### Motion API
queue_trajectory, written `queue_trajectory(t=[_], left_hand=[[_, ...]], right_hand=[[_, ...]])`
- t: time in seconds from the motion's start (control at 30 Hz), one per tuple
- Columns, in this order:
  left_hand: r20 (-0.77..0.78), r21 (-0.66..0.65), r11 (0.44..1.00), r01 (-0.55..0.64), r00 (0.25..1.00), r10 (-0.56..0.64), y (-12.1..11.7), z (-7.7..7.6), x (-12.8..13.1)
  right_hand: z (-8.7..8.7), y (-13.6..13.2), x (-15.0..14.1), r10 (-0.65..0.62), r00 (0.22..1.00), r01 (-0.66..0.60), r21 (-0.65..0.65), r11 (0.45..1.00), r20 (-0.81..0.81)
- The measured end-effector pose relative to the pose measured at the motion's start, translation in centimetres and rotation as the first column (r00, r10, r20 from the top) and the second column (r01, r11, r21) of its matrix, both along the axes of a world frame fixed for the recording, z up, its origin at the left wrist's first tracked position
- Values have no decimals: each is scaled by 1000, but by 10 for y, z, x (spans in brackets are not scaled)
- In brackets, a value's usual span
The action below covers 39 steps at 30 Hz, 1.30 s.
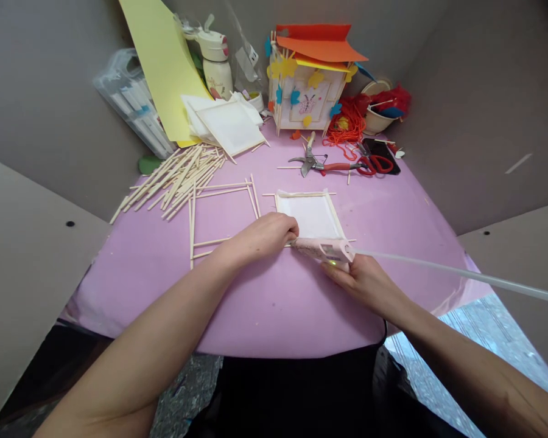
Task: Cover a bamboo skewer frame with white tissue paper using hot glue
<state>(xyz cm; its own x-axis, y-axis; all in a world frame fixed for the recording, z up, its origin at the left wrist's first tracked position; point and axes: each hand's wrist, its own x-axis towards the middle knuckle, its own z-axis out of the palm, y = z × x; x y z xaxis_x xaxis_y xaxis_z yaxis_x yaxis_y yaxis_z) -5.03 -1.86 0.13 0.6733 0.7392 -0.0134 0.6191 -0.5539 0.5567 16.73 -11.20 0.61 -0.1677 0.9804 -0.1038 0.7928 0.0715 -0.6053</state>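
Note:
My right hand [363, 277] is wrapped round a pale pink hot glue gun [326, 249], a small light glowing on its side. A long clear glue stick [438, 266] runs out of its back to the right. The gun's tip meets the front left corner of a small frame of wooden sticks [335, 214] backed with white paper [313, 214]. At that same corner my left hand [274, 231] is closed, fingers pinched and curled; what lies between them is hidden. To its left lies a larger open frame of sticks [192, 222].
Loose wooden sticks [187, 173] are heaped at the left, near papered frames [232, 128]. Pruning shears [309, 161], red-handled scissors [379, 164] and a phone [383, 152] lie further back. Behind stand a decorated paper house [308, 91], red yarn [347, 125] and a white bottle [217, 67].

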Motion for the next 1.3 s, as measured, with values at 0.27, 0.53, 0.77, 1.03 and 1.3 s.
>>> queue_trajectory(t=[0.27, 0.53, 0.77, 1.03, 1.3], left_hand=[[1, 17, 1000, 0, 1000, 0, 1, 0, 1], [2, 6, 1000, -5, 1000, 5, 1, -1, 1], [-18, 4, 1000, -14, 1000, 15, 1, 0, 1], [-22, -1, 1000, -13, 1000, 13, 1, -1, 1], [-5, 11, 1000, 0, 1000, 0, 2, -3, 1]], right_hand=[[4, 1, 0, 24, 999, -21, -80, 997, 39], [2, -2, 9, 15, 998, -10, -74, 997, 60], [-1, -4, 11, -50, 993, 62, -122, 991, 104], [-2, -6, 13, -65, 992, 78, -121, 990, 106], [-4, -10, 16, -115, 983, 130, -107, 986, 142]])
